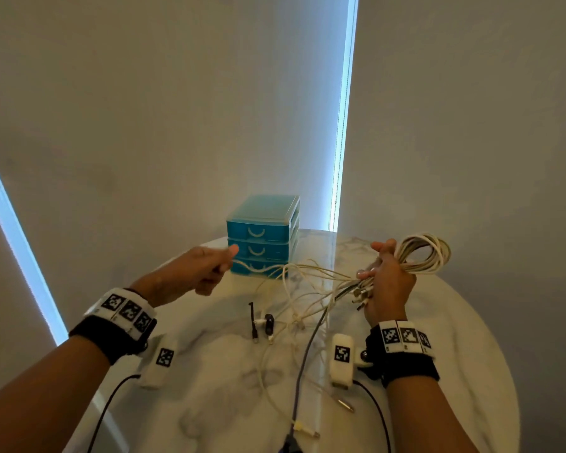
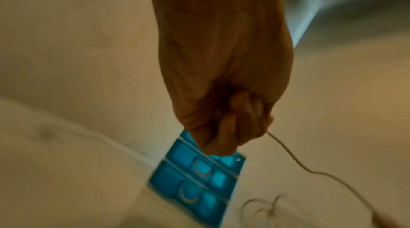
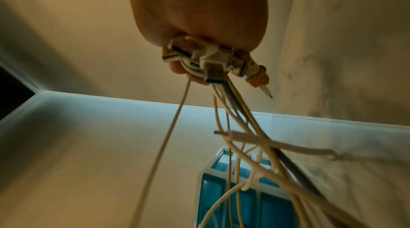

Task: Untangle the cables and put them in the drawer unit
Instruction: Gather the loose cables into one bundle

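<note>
Clutching a bundle of white cables, the right hand has its fingers curled round the coils, with the connector ends bunched below the palm. Loose strands run from that grip across to the left hand, which pinches a single white cable between thumb and curled fingers. Just beyond the left hand's grip stands the blue drawer unit, its drawers closed, on the marble table. More cable ends lie on the table below both grips.
</note>
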The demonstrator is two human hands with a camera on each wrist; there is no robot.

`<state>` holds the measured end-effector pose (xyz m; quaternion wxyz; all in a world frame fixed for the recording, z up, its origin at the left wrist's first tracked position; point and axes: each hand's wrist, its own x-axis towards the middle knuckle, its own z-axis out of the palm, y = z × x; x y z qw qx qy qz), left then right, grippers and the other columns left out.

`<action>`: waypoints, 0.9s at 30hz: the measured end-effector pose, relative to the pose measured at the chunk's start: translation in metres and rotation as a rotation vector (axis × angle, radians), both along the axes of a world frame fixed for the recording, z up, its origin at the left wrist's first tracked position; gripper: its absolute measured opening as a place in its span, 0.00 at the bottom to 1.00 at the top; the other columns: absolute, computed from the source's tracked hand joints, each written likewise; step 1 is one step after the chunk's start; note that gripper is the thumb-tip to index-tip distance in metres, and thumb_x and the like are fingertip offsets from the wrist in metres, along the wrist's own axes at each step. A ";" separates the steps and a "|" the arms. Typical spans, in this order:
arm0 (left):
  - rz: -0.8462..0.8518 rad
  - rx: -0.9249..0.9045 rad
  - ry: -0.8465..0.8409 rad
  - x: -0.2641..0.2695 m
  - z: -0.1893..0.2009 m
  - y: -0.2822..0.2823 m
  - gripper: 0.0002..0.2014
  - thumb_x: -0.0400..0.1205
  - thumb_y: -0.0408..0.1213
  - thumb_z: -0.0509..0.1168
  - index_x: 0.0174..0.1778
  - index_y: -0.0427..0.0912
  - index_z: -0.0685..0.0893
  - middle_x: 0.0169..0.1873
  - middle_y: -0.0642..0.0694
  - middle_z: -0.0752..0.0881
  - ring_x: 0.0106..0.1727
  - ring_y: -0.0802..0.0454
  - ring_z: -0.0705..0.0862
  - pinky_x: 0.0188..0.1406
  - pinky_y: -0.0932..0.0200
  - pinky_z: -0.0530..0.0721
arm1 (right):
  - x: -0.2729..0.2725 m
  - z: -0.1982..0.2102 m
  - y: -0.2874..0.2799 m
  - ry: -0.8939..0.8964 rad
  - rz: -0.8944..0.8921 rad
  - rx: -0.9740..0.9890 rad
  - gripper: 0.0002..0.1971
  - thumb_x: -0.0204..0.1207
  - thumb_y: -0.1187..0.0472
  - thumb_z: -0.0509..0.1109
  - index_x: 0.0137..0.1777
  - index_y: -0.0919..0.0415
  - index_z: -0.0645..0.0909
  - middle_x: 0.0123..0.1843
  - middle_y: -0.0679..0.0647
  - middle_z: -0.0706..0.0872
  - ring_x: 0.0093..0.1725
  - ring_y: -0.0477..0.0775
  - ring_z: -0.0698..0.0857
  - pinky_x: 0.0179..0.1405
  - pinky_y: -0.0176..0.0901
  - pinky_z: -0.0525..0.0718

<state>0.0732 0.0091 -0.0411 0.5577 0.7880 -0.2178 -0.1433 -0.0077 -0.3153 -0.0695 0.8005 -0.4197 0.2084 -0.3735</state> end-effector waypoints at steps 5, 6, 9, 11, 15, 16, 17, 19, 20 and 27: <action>0.019 1.076 -0.374 0.018 -0.022 0.004 0.29 0.84 0.75 0.58 0.60 0.54 0.87 0.59 0.54 0.88 0.60 0.52 0.85 0.63 0.52 0.83 | -0.002 0.002 0.006 -0.017 0.079 -0.024 0.16 0.90 0.46 0.71 0.51 0.57 0.92 0.23 0.48 0.78 0.22 0.48 0.80 0.32 0.49 0.83; 0.086 1.094 -0.470 0.021 -0.020 -0.001 0.23 0.89 0.67 0.61 0.66 0.53 0.85 0.65 0.52 0.87 0.66 0.50 0.84 0.69 0.47 0.82 | -0.002 0.003 0.008 -0.010 0.087 -0.050 0.16 0.90 0.45 0.71 0.52 0.57 0.92 0.23 0.48 0.78 0.22 0.48 0.80 0.32 0.49 0.83; 0.188 0.606 -0.770 0.008 0.001 -0.040 0.19 0.92 0.56 0.60 0.72 0.49 0.84 0.69 0.49 0.85 0.71 0.47 0.82 0.72 0.42 0.82 | 0.000 0.005 0.014 -0.014 0.133 -0.120 0.17 0.89 0.43 0.71 0.54 0.57 0.92 0.23 0.48 0.78 0.23 0.50 0.82 0.32 0.49 0.82; 0.107 0.283 -0.732 -0.020 0.024 -0.082 0.26 0.90 0.65 0.60 0.77 0.52 0.81 0.72 0.54 0.83 0.72 0.56 0.80 0.71 0.52 0.80 | -0.003 0.006 0.019 -0.060 0.187 -0.156 0.19 0.88 0.42 0.72 0.57 0.59 0.90 0.24 0.50 0.78 0.24 0.51 0.82 0.31 0.49 0.82; -0.297 0.316 -0.422 -0.048 0.039 -0.150 0.42 0.85 0.64 0.69 0.92 0.56 0.60 0.84 0.56 0.77 0.74 0.60 0.78 0.71 0.60 0.77 | -0.011 0.014 0.029 -0.136 0.287 -0.178 0.20 0.84 0.42 0.74 0.53 0.61 0.87 0.28 0.54 0.81 0.27 0.52 0.85 0.33 0.48 0.86; -0.390 0.370 -0.336 -0.044 0.034 -0.155 0.43 0.85 0.59 0.73 0.93 0.53 0.60 0.82 0.51 0.80 0.71 0.58 0.81 0.69 0.62 0.79 | -0.013 0.016 0.028 -0.155 0.305 -0.149 0.17 0.86 0.44 0.73 0.50 0.60 0.87 0.27 0.53 0.79 0.27 0.50 0.84 0.32 0.46 0.87; -0.453 0.428 -0.271 -0.039 0.027 -0.157 0.41 0.86 0.55 0.75 0.91 0.47 0.65 0.76 0.47 0.85 0.65 0.55 0.86 0.64 0.64 0.83 | -0.014 0.017 0.025 -0.192 0.331 -0.102 0.15 0.88 0.46 0.71 0.50 0.59 0.87 0.26 0.52 0.77 0.25 0.49 0.82 0.31 0.45 0.87; -0.501 0.452 -0.245 -0.031 0.012 -0.156 0.29 0.86 0.54 0.75 0.76 0.37 0.83 0.58 0.42 0.92 0.53 0.48 0.92 0.60 0.57 0.90 | -0.015 0.019 0.014 -0.276 0.377 0.017 0.14 0.90 0.47 0.70 0.54 0.59 0.85 0.25 0.51 0.73 0.25 0.49 0.77 0.31 0.43 0.86; -0.501 0.385 -0.213 -0.028 0.005 -0.154 0.26 0.87 0.55 0.73 0.71 0.37 0.87 0.50 0.42 0.92 0.49 0.46 0.92 0.61 0.51 0.92 | -0.014 0.018 0.009 -0.289 0.386 0.070 0.14 0.90 0.47 0.69 0.55 0.59 0.85 0.25 0.50 0.72 0.25 0.48 0.77 0.30 0.42 0.86; -0.730 0.017 0.345 -0.015 -0.007 -0.138 0.20 0.90 0.54 0.62 0.62 0.44 0.93 0.32 0.52 0.80 0.36 0.58 0.83 0.65 0.49 0.90 | -0.005 0.008 -0.001 -0.259 0.439 0.239 0.10 0.93 0.53 0.67 0.61 0.60 0.82 0.25 0.48 0.71 0.21 0.44 0.77 0.31 0.39 0.87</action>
